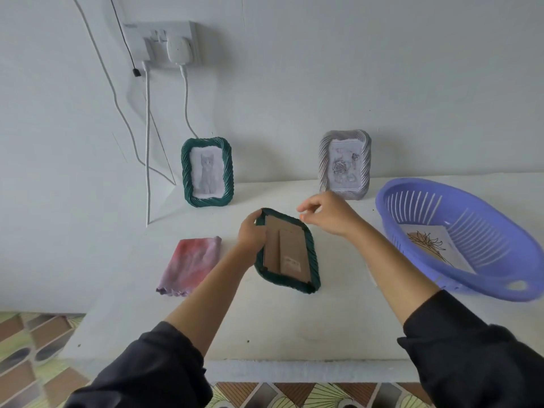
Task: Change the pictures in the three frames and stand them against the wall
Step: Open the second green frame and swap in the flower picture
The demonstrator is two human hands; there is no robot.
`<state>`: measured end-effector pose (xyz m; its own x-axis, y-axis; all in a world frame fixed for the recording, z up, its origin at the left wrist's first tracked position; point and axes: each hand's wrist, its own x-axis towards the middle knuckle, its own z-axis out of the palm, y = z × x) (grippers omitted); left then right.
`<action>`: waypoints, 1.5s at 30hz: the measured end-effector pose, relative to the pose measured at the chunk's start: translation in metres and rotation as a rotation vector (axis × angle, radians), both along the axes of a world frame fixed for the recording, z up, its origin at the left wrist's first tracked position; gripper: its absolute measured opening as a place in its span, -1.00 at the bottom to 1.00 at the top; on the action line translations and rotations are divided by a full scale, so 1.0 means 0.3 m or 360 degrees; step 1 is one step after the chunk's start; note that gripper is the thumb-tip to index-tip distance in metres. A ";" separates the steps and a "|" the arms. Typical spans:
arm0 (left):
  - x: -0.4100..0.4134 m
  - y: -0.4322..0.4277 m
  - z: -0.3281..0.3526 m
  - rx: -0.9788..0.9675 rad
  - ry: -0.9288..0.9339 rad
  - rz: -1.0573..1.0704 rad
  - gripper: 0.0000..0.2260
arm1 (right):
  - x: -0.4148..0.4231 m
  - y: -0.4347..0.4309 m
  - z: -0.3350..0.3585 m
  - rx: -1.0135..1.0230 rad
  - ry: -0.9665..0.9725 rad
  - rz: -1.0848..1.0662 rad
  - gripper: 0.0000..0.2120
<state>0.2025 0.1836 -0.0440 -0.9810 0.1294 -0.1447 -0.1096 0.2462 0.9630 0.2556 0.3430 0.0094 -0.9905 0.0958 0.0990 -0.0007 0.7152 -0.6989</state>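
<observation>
Three frames on a white table (294,325), two of them upright against the wall (294,83).

Purple slotted basket (482,242): right side of table, tilted, holds a sheet with a line drawing (435,245).

Both forearms reach in from the near edge, dark sleeves pushed up to the elbows.

Third frame (287,251), dark green: lies face down at mid-table, cardboard back and stand up, long axis running away from the person.

Left hand (250,232): grips this frame at its far left edge, thumb on the far corner, fingers curled under the rim.

Right hand (329,216): hovers just above the frame's far right corner, wrist raised, fingers loosely curled, thumb and forefinger slightly apart. Nothing visible between them; not touching the frame.

Green frame with cat picture (207,172): standing at the back left.

Pale grey frame with rose picture (345,164): standing at the back, just beside the basket.

Pink-purple cloth (190,265): folded, lying left of the face-down frame, apart from it.
</observation>
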 end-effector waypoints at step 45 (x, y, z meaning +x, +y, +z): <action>-0.243 -0.005 -0.177 -0.0947 0.0674 -0.0371 -0.86 | -0.214 0.131 -0.272 0.0391 -0.0062 -0.0072 -0.91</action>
